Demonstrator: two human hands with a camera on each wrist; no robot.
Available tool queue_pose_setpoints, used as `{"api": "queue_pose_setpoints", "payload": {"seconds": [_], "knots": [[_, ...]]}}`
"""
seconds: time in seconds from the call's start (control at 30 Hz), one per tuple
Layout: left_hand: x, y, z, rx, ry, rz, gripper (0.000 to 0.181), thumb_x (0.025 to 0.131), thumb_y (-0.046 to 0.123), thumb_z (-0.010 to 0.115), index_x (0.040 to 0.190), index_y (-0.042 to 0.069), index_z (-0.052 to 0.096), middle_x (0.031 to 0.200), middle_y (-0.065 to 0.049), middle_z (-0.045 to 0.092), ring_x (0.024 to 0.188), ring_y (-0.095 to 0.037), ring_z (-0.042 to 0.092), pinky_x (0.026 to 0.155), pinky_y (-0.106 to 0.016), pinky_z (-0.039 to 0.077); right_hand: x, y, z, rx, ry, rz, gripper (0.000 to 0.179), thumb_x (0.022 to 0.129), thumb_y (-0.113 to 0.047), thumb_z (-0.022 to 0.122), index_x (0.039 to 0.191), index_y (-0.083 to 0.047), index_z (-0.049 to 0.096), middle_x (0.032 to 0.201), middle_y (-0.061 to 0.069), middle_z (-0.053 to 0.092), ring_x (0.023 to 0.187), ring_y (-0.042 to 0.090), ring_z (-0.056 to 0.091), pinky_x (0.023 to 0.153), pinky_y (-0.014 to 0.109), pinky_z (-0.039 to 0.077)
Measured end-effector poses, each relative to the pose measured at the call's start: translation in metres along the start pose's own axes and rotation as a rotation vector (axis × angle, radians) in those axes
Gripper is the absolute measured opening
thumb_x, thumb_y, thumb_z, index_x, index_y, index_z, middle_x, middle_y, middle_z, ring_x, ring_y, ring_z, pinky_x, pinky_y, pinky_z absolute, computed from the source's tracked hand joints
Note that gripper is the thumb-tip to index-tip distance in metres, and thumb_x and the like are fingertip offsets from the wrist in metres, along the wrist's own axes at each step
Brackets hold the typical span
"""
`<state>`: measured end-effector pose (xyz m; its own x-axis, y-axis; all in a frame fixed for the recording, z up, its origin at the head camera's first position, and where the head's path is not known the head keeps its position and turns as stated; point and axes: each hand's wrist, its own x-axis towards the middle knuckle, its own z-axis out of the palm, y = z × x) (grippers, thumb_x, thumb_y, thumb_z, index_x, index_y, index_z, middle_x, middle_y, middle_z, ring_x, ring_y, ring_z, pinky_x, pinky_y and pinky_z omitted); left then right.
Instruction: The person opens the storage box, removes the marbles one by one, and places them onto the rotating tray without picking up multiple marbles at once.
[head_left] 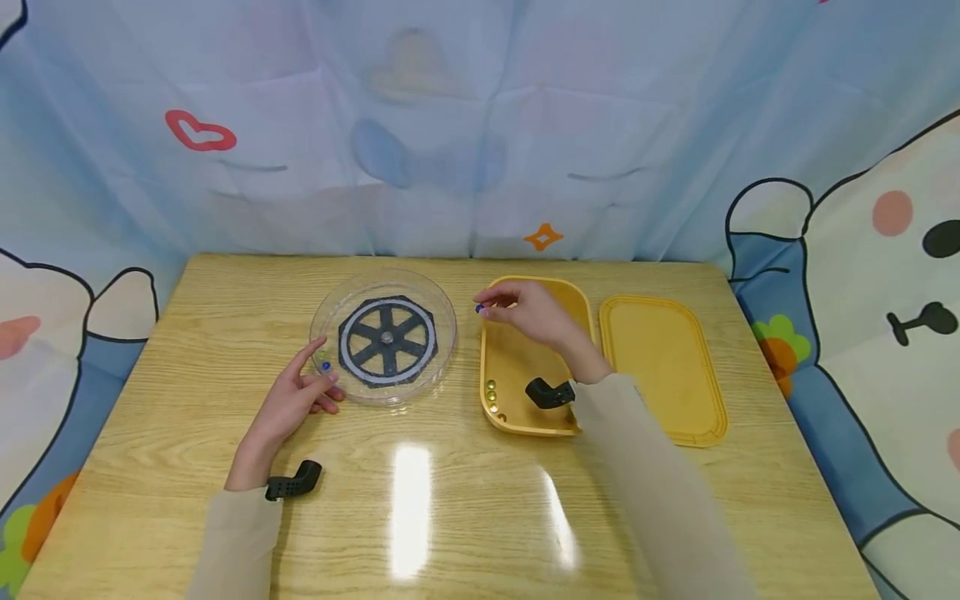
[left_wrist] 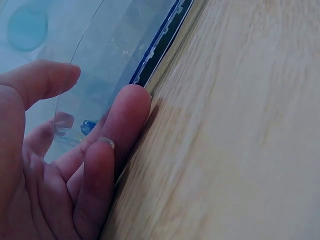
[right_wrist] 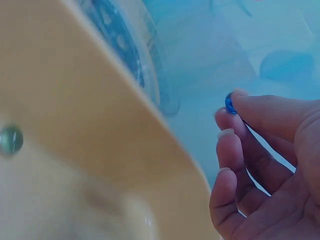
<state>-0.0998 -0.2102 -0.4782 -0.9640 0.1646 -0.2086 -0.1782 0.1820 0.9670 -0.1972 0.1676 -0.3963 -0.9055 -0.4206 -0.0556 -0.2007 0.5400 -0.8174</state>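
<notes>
A clear round dish (head_left: pixel 442 367) stands on the table, showing a dark wheel-like shape with six spokes and a white ring (head_left: pixel 387 340). My left hand (head_left: pixel 292 396) grips its left wall, thumb over the edge and some fingers curled low outside. Beside that thumb, within the dish, lies a blue marble (head_left: pixel 326 366), with a pale greenish one close by. My right hand (head_left: pixel 528 315) pinches another blue marble (right_wrist: pixel 230 103) between thumb and index finger, above the left rim of a yellow tray (head_left: pixel 528 358). Several yellow-green marbles (head_left: pixel 491 397) lie in the tray's near left corner.
Right of the tray lies a flat yellow lid (head_left: pixel 663 367) with a raised border. A printed curtain (head_left: pixel 450 125) hangs behind the wooden table (head_left: pixel 337 533). Both wrists wear a black camera mount, the right one (head_left: pixel 550 393) over the tray.
</notes>
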Motion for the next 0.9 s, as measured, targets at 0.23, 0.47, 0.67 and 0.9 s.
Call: {"api": "queue_pose_setpoints", "payload": {"seconds": [0.23,0.47,0.67,0.9], "knots": [[-0.002,-0.001,0.001,0.014,0.008,-0.007,0.068,0.104,0.017,0.057,0.16,0.02,0.02,0.087,-0.018,0.073,0.065,-0.018,0.07,0.062,-0.027,0.05,0.007,-0.014,0.017,0.008,0.007,-0.067,0.022,0.094,-0.017,0.071,0.114,-0.008,0.075,0.106,0.002,0.071,0.093,0.02,0.061,0.079,0.035,0.05],[-0.001,-0.002,0.001,-0.005,0.003,-0.004,0.067,0.104,0.016,0.056,0.16,0.019,0.02,0.086,-0.017,0.072,0.065,-0.018,0.07,0.064,-0.028,0.053,0.011,-0.03,0.035,0.052,0.005,-0.078,0.018,0.093,-0.013,0.073,0.11,-0.006,0.077,0.1,0.003,0.072,0.086,0.021,0.06,0.074,0.033,0.049],[0.001,0.0,0.001,-0.013,0.003,-0.002,0.068,0.104,0.016,0.057,0.16,0.019,0.02,0.085,-0.015,0.073,0.065,-0.018,0.07,0.063,-0.027,0.053,0.017,-0.039,0.053,0.07,-0.029,-0.063,0.02,0.092,-0.01,0.073,0.11,-0.002,0.076,0.095,0.003,0.072,0.081,0.022,0.059,0.069,0.032,0.048],[0.001,0.0,0.001,-0.009,0.004,-0.005,0.067,0.104,0.017,0.057,0.16,0.02,0.02,0.086,-0.016,0.073,0.065,-0.018,0.07,0.063,-0.028,0.052,0.023,-0.043,0.071,0.046,-0.079,-0.085,0.018,0.092,-0.012,0.073,0.108,-0.004,0.076,0.095,-0.001,0.071,0.079,0.019,0.059,0.068,0.028,0.047]]}}
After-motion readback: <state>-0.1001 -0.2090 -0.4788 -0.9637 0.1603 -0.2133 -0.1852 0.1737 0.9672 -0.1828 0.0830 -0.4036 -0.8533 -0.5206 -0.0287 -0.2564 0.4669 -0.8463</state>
